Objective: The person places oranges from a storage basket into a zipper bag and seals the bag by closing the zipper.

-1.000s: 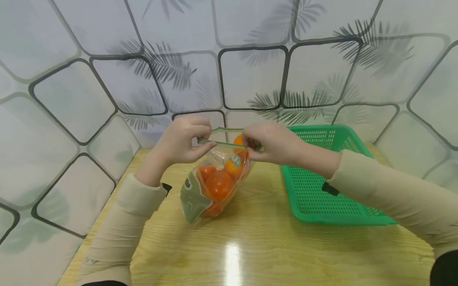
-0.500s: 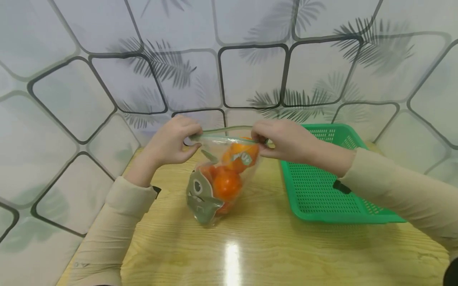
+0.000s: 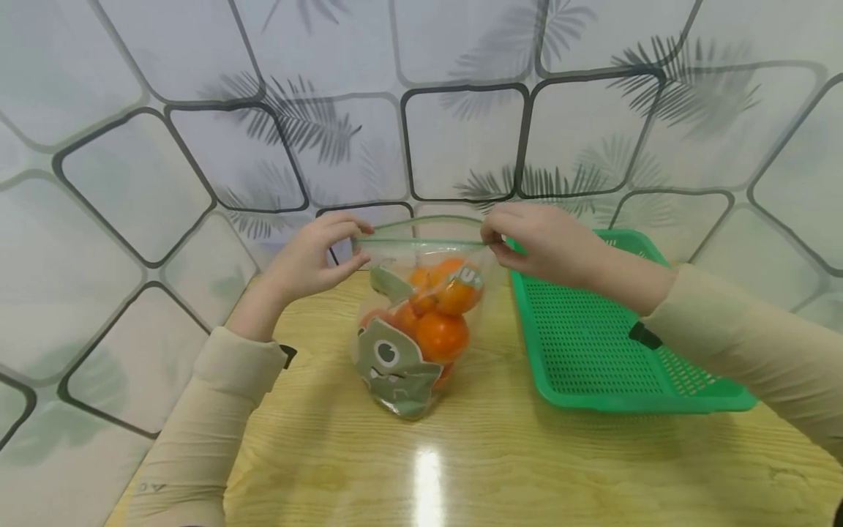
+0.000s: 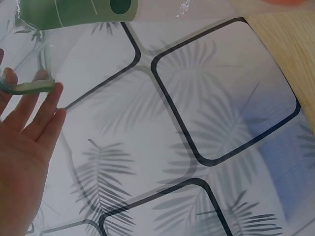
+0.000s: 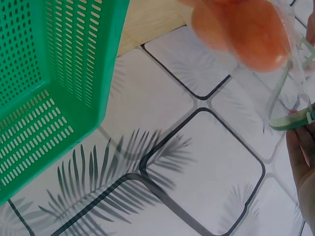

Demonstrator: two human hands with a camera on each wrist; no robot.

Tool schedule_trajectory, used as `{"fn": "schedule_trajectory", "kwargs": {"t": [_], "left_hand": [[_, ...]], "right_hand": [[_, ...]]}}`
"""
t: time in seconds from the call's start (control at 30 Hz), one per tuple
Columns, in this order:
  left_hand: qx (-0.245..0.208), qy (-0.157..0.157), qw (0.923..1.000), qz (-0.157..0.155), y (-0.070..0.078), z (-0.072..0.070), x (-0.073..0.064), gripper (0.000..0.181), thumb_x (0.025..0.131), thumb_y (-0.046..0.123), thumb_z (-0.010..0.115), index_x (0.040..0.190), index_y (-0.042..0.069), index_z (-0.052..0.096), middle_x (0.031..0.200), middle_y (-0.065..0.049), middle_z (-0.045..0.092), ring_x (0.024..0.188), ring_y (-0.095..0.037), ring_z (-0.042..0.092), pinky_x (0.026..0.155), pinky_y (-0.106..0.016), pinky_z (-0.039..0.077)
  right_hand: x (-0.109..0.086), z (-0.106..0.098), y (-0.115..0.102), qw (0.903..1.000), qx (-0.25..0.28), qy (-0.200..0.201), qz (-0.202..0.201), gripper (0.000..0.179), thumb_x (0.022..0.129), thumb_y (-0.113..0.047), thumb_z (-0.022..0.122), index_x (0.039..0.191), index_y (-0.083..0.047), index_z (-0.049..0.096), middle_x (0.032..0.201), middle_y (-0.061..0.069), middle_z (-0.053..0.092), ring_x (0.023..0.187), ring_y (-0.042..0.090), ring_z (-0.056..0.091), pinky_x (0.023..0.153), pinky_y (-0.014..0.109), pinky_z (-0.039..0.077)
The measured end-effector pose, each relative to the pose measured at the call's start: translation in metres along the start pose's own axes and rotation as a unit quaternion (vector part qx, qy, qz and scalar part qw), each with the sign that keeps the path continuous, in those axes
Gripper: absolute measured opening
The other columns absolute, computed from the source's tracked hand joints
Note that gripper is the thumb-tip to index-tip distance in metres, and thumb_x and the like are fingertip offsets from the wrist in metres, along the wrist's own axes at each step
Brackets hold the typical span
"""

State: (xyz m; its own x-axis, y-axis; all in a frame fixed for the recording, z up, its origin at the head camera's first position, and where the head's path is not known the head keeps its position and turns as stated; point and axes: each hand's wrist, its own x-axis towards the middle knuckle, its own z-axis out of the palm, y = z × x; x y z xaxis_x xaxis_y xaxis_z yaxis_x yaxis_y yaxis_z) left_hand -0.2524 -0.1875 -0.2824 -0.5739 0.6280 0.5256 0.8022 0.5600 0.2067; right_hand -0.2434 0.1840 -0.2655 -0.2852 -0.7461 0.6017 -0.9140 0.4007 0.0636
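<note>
A clear zip-lock bag (image 3: 398,369) with a grey-green cartoon face stands on the table, slightly tilted. Several round orange and red-orange fruits (image 3: 443,337) fill its lower and middle part. My left hand (image 3: 312,256) holds the left end of the bag's mouth, its fingertips at the green zip strip (image 4: 32,88) in the left wrist view. At the opposite end, my right hand (image 3: 549,241) pinches the strip between thumb and curled fingers. The mouth is stretched between both hands, its front and back edges apart. In the right wrist view, the right hand (image 5: 302,152) shows only partly.
A green perforated plastic basket (image 3: 536,366) stands right of the bag, below my right forearm. The wooden table (image 3: 316,454) ends against a wall covering (image 3: 461,139) with dark outlines and leaf prints.
My right hand has moved right and my left hand a little left, drawing the bag's mouth wider. The bag has turned so its printed face shows more fully, and its base has shifted right.
</note>
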Motion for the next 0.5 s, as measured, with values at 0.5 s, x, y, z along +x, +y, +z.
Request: {"fn": "schedule_trajectory", "kwargs": {"t": [0.5], "left_hand": [[0.025,0.032,0.9985,0.035,0.002,-0.004,0.004,0.012,0.092,0.006,0.079,0.094,0.003,0.068,0.089,-0.012,0.071,0.087,-0.031,0.065,0.085,-0.048,0.054]], "right_hand": [[-0.004,-0.019,0.013,0.9986,-0.017,0.019,0.047,0.017,0.086,0.007,0.080,0.095,-0.006,0.074,0.092,0.006,0.075,0.085,0.024,0.070,0.076,0.040,0.058]]}}
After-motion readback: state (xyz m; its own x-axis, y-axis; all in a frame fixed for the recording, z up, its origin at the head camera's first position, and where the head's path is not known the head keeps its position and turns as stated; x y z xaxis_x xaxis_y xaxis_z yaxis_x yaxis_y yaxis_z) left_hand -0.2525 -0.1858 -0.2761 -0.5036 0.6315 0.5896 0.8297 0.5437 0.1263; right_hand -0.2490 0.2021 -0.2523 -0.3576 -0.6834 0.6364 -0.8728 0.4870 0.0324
